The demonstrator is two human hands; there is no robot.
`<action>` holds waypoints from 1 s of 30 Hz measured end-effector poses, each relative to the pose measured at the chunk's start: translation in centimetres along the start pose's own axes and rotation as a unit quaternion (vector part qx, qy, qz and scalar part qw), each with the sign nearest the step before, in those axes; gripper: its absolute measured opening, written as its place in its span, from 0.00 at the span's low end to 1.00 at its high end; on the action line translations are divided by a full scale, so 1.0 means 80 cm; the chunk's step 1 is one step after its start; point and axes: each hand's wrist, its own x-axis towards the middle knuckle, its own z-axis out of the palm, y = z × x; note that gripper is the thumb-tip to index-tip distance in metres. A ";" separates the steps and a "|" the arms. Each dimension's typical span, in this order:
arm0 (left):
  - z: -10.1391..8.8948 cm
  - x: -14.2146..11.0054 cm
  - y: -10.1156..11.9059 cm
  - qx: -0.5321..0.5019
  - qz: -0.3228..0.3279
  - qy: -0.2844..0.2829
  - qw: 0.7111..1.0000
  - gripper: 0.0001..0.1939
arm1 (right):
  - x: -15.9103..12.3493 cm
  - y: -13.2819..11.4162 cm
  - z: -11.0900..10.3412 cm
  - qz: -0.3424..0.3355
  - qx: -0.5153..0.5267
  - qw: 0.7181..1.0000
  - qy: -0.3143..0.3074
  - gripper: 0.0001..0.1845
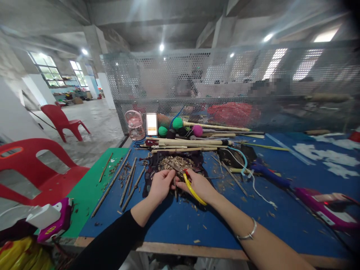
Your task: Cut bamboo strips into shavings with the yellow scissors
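At the left of the blue bench (202, 230), loose brown sticks (132, 182) lay at nine o'clock from the person's left hand (161, 184), whose grip pinched a short dark stick (176, 194) between thumb and fingers, in front of wood shavings (180, 161) heaped on a dark cloth (149, 179) at twelve o'clock. Just right of the stick, the right hand (200, 184) had its grip closed around a yellow-handled tool (195, 192), with fingertips beside that stick. Farther right, a white cord (254, 184) trailed at three o'clock and a purple power strip (311, 200) lay towards four.
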 end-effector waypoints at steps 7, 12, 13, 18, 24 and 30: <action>0.002 -0.002 0.000 0.003 0.018 -0.043 0.999 0.15 | 0.001 0.003 0.001 0.011 0.012 1.000 0.017 0.21; 0.004 -0.004 0.002 0.006 0.001 -0.031 1.000 0.16 | -0.002 -0.005 -0.002 -0.023 0.018 0.999 0.033 0.24; 0.004 -0.005 0.003 0.006 0.002 -0.029 1.000 0.16 | -0.002 -0.007 -0.002 -0.024 0.013 0.999 0.037 0.25; 0.004 -0.006 0.001 0.024 0.012 -0.031 0.999 0.16 | -0.004 -0.011 -0.002 -0.008 0.007 0.999 0.043 0.23; 0.001 -0.004 -0.004 0.024 0.027 -0.029 0.999 0.15 | -0.003 -0.010 -0.001 0.038 -0.015 0.999 0.025 0.19; 0.001 -0.004 0.001 0.011 0.022 -0.037 0.999 0.16 | 0.002 0.001 0.000 0.045 -0.005 0.999 0.016 0.20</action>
